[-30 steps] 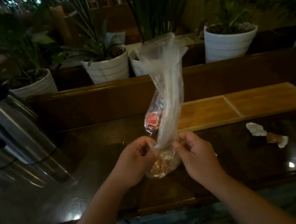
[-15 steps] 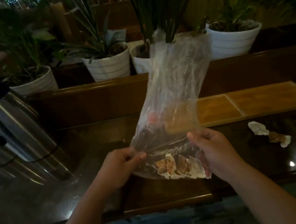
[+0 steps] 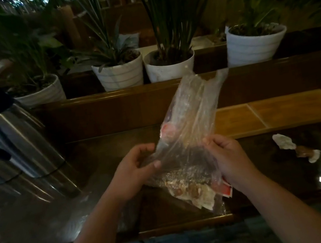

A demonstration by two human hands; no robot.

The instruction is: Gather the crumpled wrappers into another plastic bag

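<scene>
Left hand (image 3: 136, 168) pinches the left edge of the clear plastic bag (image 3: 191, 137), thumb on top, fingers curled under. Right hand (image 3: 227, 156) grips the opposite edge, fingers wrapped round the film. Both hold it abt mid-height, so the bag hangs spread flat btwn them, just above the worktop (image 3: 85, 206). Open mouth points up and away, tilted right; contents have sunk to the lower right corner: wrapped snacks (image 3: 189, 190), prob candies, too dim to be sure, plus a red-and-white packet (image 3: 226, 190) w/ its corner below the right wrist. Holding the sides apart keeps the film taut and the contents visible thru it.

Worktop is dark glossy wood w/ light reflections. Loose candy wrapper (image 3: 295, 147) lies to the right, well apart from the bag. Bamboo tray (image 3: 280, 112) sits behind, near the far edge. Steel thermos jugs (image 3: 18, 144) w/ black tops stand at left. Behind a wooden ledge: row of white plant pots (image 3: 120, 74) w/ green plants. Room lighting is low.
</scene>
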